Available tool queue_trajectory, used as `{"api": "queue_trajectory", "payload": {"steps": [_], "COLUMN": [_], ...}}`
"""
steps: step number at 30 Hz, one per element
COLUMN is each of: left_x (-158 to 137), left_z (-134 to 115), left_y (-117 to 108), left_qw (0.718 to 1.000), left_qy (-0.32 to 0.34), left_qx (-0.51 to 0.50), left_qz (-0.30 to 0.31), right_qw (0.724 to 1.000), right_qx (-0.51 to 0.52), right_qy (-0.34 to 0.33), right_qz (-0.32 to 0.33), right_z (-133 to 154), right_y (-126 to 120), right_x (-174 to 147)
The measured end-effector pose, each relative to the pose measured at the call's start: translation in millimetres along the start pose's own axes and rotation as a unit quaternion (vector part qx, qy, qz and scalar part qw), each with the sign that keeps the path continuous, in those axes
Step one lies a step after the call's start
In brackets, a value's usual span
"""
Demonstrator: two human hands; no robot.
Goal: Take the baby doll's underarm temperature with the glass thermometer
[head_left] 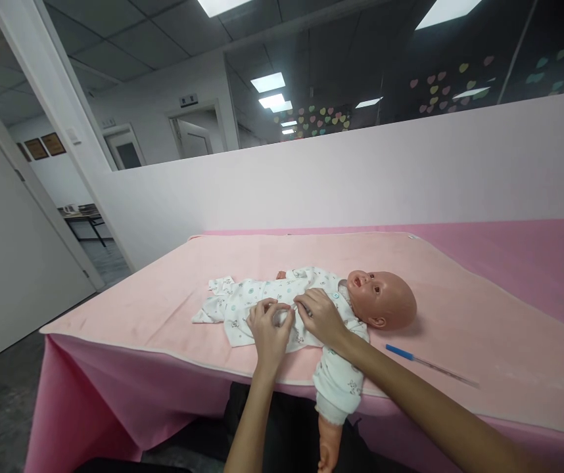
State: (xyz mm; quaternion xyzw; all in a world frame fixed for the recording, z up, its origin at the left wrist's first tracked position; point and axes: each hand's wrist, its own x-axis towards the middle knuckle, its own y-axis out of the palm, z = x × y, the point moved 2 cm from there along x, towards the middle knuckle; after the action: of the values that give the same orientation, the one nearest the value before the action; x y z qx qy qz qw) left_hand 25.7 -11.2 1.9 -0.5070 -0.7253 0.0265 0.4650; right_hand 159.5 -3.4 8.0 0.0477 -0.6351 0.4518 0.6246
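Note:
A baby doll [385,299] lies on its back, head to the right, in a white printed top [242,328] and trousers [215,305]. Over its chest, my left hand [269,328] is closed, with thumb and index finger pinched at the front of the top. My right hand [320,315] meets it from the right, also pinching the cloth close to the left fingertips. Whether a snap or a tie lies between the fingers is too small to make out. One doll arm [330,437] hangs over the table's near edge, its sleeve [338,381] below my right wrist.
A blue-handled thin rod [400,353] lies on the pink padded cover [459,315], right of my right forearm. Behind the table stands a white half wall [361,177] with glass above. A door [10,263] is at the left.

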Motion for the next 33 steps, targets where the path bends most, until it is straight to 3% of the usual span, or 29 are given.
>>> {"api": "queue_trajectory", "payload": {"steps": [19,33], "left_x": [-0.2,0.4], "left_z": [3.6,5.9], "left_y": [5.0,6.8], "left_qw": [1.000,0.999], "left_qy": [-0.004,-0.016], "left_qx": [0.005,0.004], "left_qz": [-0.002,0.029], "right_qw": [1.000,0.999], "right_qx": [-0.012,-0.018], "right_qy": [0.000,0.000], "right_qz": [0.015,0.027], "right_z": [-1.8,-1.1], "right_y": [2.5,2.1], "right_x": [-0.2,-0.6]}}
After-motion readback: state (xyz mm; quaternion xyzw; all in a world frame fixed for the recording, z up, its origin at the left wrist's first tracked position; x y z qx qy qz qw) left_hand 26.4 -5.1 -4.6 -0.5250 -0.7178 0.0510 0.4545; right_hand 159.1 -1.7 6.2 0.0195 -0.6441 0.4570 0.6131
